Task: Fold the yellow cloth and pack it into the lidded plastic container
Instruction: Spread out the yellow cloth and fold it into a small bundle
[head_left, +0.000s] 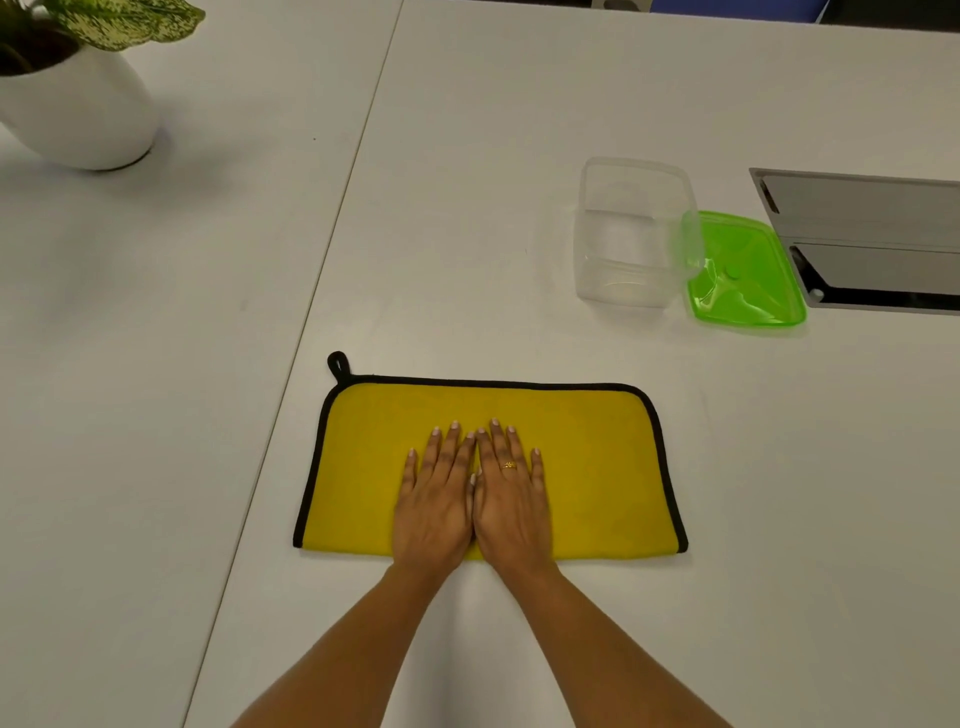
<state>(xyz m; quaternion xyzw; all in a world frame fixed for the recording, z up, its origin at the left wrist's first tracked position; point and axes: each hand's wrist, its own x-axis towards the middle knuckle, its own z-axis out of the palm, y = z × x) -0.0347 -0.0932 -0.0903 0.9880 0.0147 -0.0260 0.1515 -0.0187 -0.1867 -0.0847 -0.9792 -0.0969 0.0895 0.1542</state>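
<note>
Pressing flat on the yellow cloth (597, 467) are both hands, side by side w/ thumbs touching along the middle: left hand (434, 512) and right hand (514, 512), palms down, fingers (454, 447) stretched out straight and only slightly fanned, pinching nothing. A gold ring (509, 465) is sitting on one finger of the right hand. The cloth is lying on the white desk (467, 208) right in front of the person, folded into a wide rectangle w/ the fold running along the near edge; black trim is showing along the far edge and both short sides, and a small black loop (337, 362) is sticking out at the far-left corner. Further back and to the right, well apart from the cloth, the clear plastic container (631, 234) is standing open and empty. Its green lid (748, 280) is lying flat on the desk just to the right, touching or partly overlapped by the container's right wall, can't tell which. Right of the lid a grey hatch (872, 239) is sitting open in the desk. At far left, across a seam btwn desk sections, a white pot (83, 114) w/ a speckled-leaf plant (124, 21) is standing
</note>
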